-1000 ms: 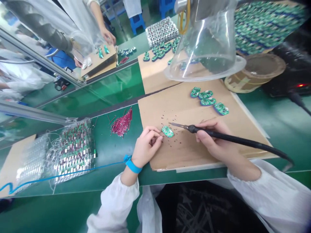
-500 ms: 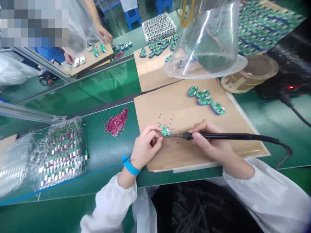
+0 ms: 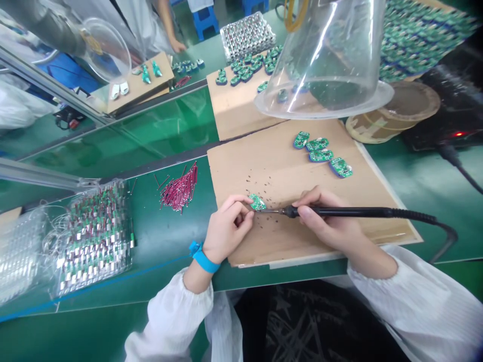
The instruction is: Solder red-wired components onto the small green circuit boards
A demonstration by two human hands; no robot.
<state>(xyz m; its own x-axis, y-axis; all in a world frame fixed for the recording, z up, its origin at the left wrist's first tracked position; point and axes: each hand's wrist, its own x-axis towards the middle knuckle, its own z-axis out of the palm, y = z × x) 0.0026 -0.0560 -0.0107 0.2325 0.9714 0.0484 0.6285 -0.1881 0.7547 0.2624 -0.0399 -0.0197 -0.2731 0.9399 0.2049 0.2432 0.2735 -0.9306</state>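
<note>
A small green circuit board (image 3: 258, 202) lies on the brown cardboard sheet (image 3: 264, 241). My left hand (image 3: 230, 223) is closed beside it, its index fingertip against the board's left edge. Thumb and a finger are pinched together just below; whatever sits between them is too small to make out. Gripped like a pen in my right hand (image 3: 328, 221) is a black soldering iron (image 3: 350, 212). Its metal tip points left and meets the board's lower edge near my left thumb. Several dark specks dot the cardboard around the board.
Several more boards (image 3: 320, 156) lie farther up the cardboard. Left stand a pile of red wires (image 3: 181, 188) and a clear tray of parts (image 3: 96, 236). A clear plastic hood (image 3: 324, 65) hangs above, near a round tub (image 3: 392, 113). Across the divider shows another person's hand (image 3: 177, 46).
My hands, the iron and the board hold nearly the same pose. The view has shifted slightly. Across the divider, the other person's hands have moved, with one now out of sight.
</note>
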